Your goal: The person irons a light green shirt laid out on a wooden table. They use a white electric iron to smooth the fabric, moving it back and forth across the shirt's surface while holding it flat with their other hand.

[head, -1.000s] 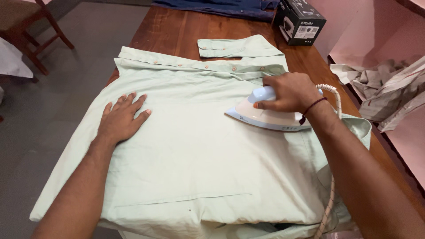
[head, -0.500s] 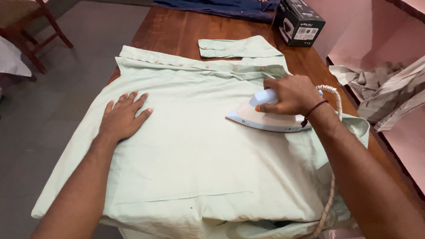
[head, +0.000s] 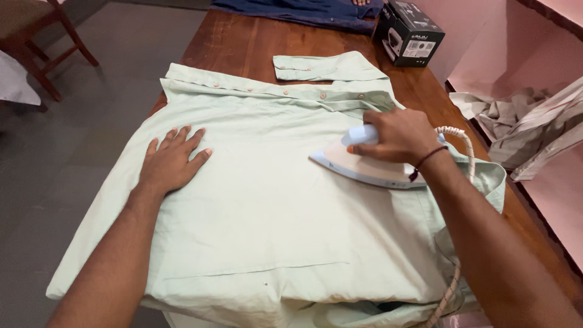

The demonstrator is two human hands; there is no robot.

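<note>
The iron [head: 364, 164] has shifted slightly left across the pale green shirt [head: 273, 225]. My right hand [head: 395, 136] is closed around its handle. My left hand [head: 173, 161] lies open, flat on the shirt, holding nothing.

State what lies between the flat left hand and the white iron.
In the head view, only smooth pale green cotton shirt separates the left hand from the white iron.

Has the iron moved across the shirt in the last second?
Yes. The iron, under the right hand, has slid slightly leftward along the shirt, away from the table's right edge, judged against the button placket.
</note>
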